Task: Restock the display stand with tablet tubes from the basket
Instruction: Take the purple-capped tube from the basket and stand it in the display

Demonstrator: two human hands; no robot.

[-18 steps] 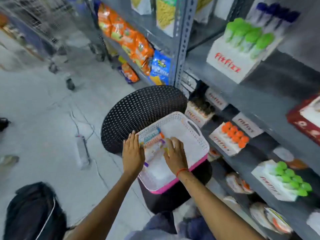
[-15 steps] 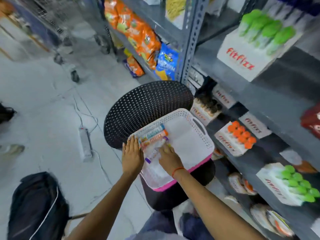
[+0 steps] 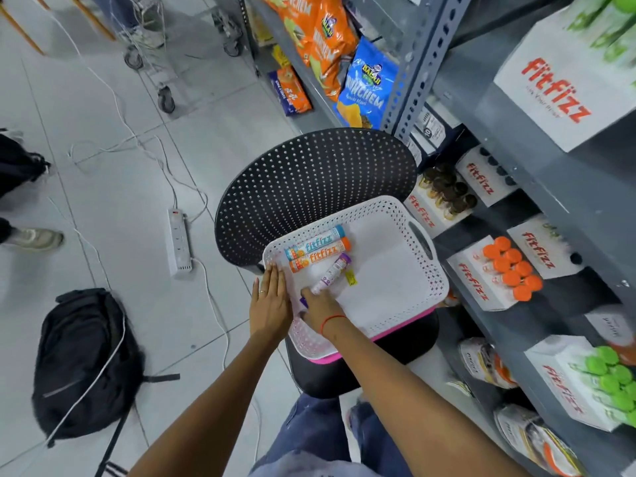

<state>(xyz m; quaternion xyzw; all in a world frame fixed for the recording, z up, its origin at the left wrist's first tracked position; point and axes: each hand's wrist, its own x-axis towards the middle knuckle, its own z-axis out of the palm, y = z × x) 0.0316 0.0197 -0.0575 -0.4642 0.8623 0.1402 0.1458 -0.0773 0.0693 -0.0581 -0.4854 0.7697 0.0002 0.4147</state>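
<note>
A white perforated basket (image 3: pixel 406 297) with a pink base sits on a black chair. In its left part lie a blue-capped tube (image 3: pixel 315 243), an orange-capped tube (image 3: pixel 320 258) and a purple-capped tube (image 3: pixel 331 274). My left hand (image 3: pixel 270 304) lies flat on the basket's left rim, fingers together. My right hand (image 3: pixel 320 309) is inside the basket with its fingers closed on the lower end of the purple-capped tube. White "fitfizz" display stands line the grey shelves on the right: one with orange-capped tubes (image 3: pixel 512 270), one with green-capped tubes (image 3: pixel 609 376).
The black perforated chair (image 3: pixel 309 180) stands against the grey shelf rack (image 3: pixel 423 39). Snack bags (image 3: pixel 364 87) hang further along the rack. On the tiled floor lie a power strip (image 3: pixel 179 242) with cables and a black backpack (image 3: pixel 82 363). A trolley wheel (image 3: pixel 165 101) is beyond.
My right hand has moved left and down in the basket and closed on the purple-capped tube's lower end. My left hand has stayed on the basket's rim. The camera has tilted.
</note>
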